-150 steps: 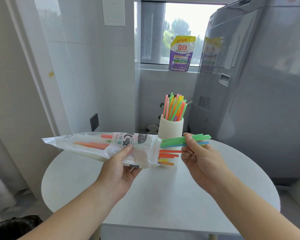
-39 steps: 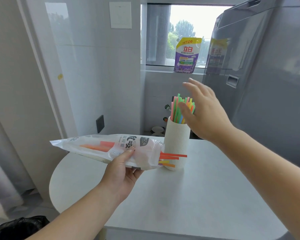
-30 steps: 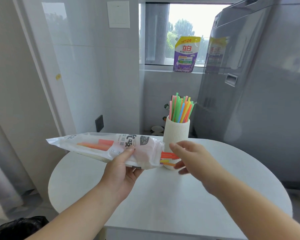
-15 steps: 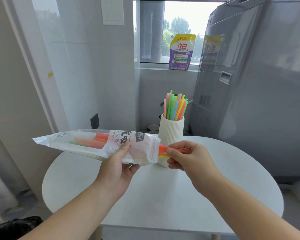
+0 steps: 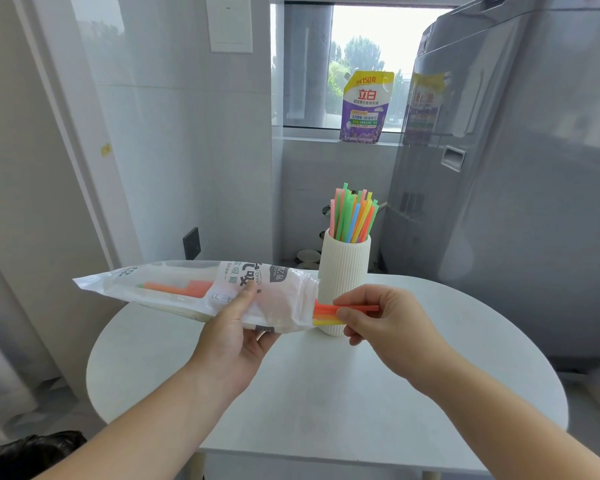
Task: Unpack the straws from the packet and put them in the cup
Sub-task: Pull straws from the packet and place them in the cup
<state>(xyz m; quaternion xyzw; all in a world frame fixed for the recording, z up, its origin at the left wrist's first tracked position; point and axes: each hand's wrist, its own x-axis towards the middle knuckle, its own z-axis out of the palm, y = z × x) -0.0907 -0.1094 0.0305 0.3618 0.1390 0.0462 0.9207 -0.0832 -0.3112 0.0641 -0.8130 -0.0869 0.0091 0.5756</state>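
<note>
Since the earlier frame, right hand (image 5: 385, 320) has closed its fingers on orange straws (image 5: 329, 310) protruding from packet (image 5: 201, 292), gripped by left hand (image 5: 238, 327) beside cup (image 5: 343, 271). Pull straight, steadily.

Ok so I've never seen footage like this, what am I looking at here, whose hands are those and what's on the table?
There is no machine here. A camera worn on a person's head looks forward and down, so the two bare arms are that person's own. The left hand holds a clear plastic packet level above the round white table. The right hand pinches the orange and yellow straws poking from the packet's open end. On the table stands a ribbed white cup, already holding many coloured straws upright. A purple pouch stands on the windowsill behind.
</note>
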